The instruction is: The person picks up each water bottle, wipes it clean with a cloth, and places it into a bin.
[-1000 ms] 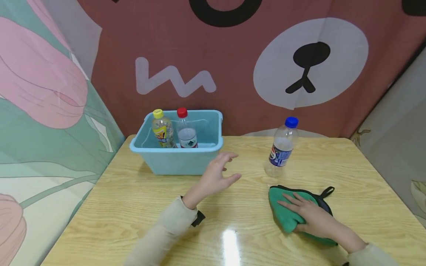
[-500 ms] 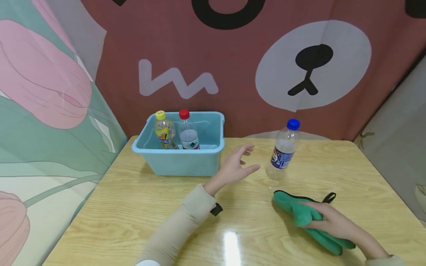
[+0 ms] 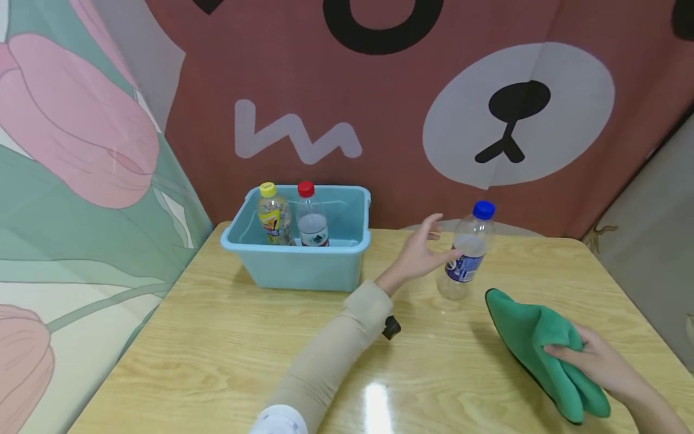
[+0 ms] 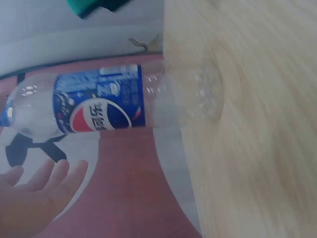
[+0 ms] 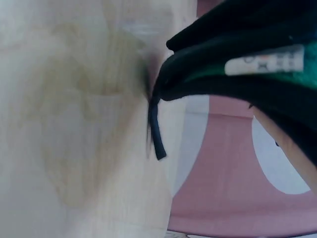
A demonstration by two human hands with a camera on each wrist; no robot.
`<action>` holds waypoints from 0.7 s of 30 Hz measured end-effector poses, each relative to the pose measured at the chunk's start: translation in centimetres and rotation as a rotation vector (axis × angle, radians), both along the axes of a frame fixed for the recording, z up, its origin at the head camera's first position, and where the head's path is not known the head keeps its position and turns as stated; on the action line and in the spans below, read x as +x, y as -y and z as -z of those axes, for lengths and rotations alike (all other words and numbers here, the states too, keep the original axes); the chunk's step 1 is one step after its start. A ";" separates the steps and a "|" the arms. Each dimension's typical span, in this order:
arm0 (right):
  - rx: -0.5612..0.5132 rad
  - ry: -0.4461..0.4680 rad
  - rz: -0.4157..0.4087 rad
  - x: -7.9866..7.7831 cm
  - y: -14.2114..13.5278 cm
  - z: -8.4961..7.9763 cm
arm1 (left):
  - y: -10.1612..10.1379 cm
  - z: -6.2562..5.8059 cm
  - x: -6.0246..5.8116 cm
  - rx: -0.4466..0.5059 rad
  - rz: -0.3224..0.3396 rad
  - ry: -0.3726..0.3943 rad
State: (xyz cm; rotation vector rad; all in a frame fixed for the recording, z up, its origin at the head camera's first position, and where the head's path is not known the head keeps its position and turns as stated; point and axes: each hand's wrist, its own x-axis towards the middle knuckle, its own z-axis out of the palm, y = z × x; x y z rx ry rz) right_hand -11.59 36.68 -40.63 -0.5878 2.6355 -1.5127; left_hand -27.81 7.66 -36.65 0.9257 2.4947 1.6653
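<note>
A clear plastic bottle (image 3: 469, 269) with a blue cap and blue label stands upright on the table, right of centre. My left hand (image 3: 418, 253) reaches to its left side, thumb and fingers spread, the thumb overlapping the label in the head view. In the left wrist view a gap shows between the fingers (image 4: 47, 186) and the bottle (image 4: 99, 99). My right hand (image 3: 604, 361) pinches a bunched green cloth (image 3: 534, 331) with black edging, raised above the table at the right. The right wrist view shows its dark side, a hanging black loop (image 5: 156, 131) and a white tag (image 5: 265, 63).
A light blue plastic bin (image 3: 303, 268) stands at the back left of the wooden table (image 3: 217, 355). In it are a yellow-capped bottle (image 3: 275, 222) and a red-capped bottle (image 3: 313, 226). A printed curtain (image 3: 379, 120) hangs right behind the table.
My left hand has moved right from beside the bin to the blue-capped bottle. My right hand, earlier flat on the cloth, has gathered it and lifted it off the table.
</note>
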 end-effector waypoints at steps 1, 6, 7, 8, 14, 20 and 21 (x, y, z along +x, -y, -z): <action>-0.001 0.004 0.017 0.0 -0.2 -0.1 | -0.1 -0.1 -0.1 -0.008 -0.002 -0.003; 0.011 -0.011 0.114 0.1 -0.7 -0.5 | -0.8 -0.1 -0.5 -0.028 -0.016 0.012; 0.016 -0.019 0.133 0.2 -0.8 -0.6 | -1.0 0.0 -0.5 -0.025 -0.014 0.019; 0.024 -0.033 0.156 0.1 -0.8 -0.7 | -1.2 0.1 -0.6 -0.021 -0.014 0.026; 0.006 -0.082 0.248 -0.1 -0.8 -1.5 | -2.0 0.5 -0.5 0.013 -0.028 0.040; -0.123 -0.104 0.223 -0.3 -1.2 -2.3 | -2.5 0.5 -0.3 0.016 -0.027 0.029; -0.134 -0.107 0.223 -0.3 -1.4 -2.4 | -2.6 0.5 -0.3 0.019 -0.021 0.025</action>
